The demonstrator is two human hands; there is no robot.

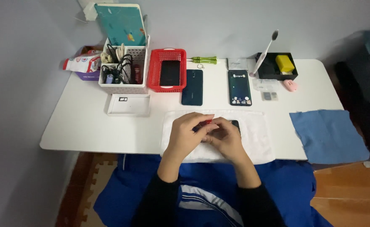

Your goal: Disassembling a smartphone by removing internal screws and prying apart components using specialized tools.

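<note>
**Hands joined over dark phone on white cloth**

Workpiece: a dark, flat, rectangular phone (234,124) lies on a soft white cloth (258,138) at the near edge of a smooth white table (80,126). Most of the phone is covered by the hands; only its far right corner shows.

Left hand (187,134): fingers curled inward, tips meeting those of the other hand above the phone. A small red item (209,122) shows at the fingertips; its kind cannot be told, nor which hand grips it.

Right hand (227,138): fingers bent and drawn together, resting on or just over the phone. Whether it clasps the phone or merely touches it cannot be told.

Surroundings: a red plastic lattice basket (156,71) with a dark phone inside stands at the back of the table. Just beside it lie a dark blue phone (192,87) and a second dark phone (239,87), both flat and glossy. A white perforated organiser (141,56) holds cables. A shallow white tray (128,105) sits in front of it. A blue square cloth (328,134) hangs partly over the right edge. A black box (273,69) holds a yellow block (284,63).
</note>
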